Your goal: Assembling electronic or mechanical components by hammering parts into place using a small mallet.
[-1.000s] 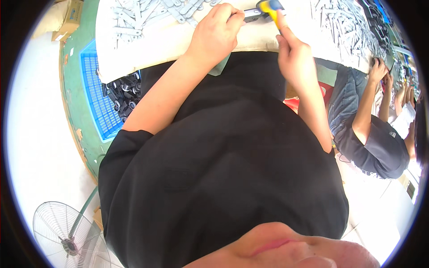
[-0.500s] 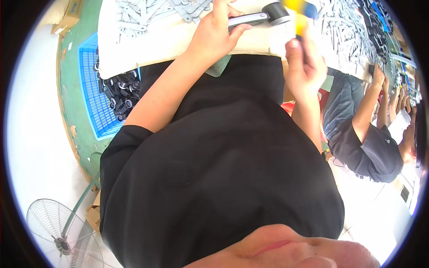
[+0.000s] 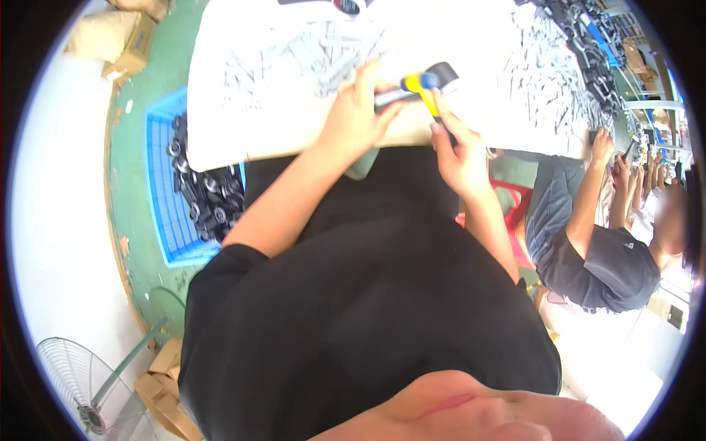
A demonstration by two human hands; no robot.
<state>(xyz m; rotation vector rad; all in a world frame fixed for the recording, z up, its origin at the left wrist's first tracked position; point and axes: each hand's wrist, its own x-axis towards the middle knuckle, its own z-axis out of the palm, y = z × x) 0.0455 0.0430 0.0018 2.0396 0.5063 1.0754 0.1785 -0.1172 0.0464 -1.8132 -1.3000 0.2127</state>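
Observation:
My left hand (image 3: pixel 351 117) is closed around one end of a black tool-like part with a flat silver strip along its arm and a thick round black head (image 3: pixel 443 74). In my right hand (image 3: pixel 465 160) is a small hammer (image 3: pixel 423 87), gripped by its dark handle. Its head is yellow and blue and lies over the silver strip, close to the round head; whether they touch I cannot tell. Loose flat grey metal strips (image 3: pixel 316 62) are spread on the pale-covered table (image 3: pixel 412 136) beyond my left hand.
A blue basket (image 3: pixel 163 202) of black parts stands left of the table. More metal strips (image 3: pixel 540 92) are heaped at right, with black parts (image 3: pixel 588 62) behind. Another black part (image 3: pixel 346 6) lies at the far edge. A co-worker (image 3: pixel 610 257) sits right; a fan (image 3: pixel 88 389) stands lower left.
The hammer has come left from its blurred, raised place at the right onto the part. The whole view has shifted, so more of the table's far side shows.

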